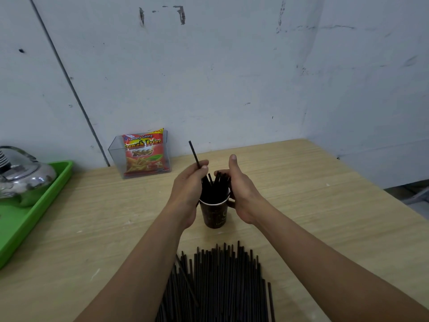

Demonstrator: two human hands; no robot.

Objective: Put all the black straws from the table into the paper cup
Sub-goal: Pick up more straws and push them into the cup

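one paper cup [214,214], one tray [27,219], one kettle [23,177], dozens of straws [220,287].

wooden table [301,205] | paper cup [214,216] centre | black straws [220,287] near edge | green tray [34,214] left | clear box [115,155] back

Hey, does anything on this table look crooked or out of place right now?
Only small things. In the pile of black straws, one straw lies diagonally across the rest, which run roughly parallel, and a lone straw sits slightly apart at the pile's right. The paper cup stands upright; nothing looks spilled.
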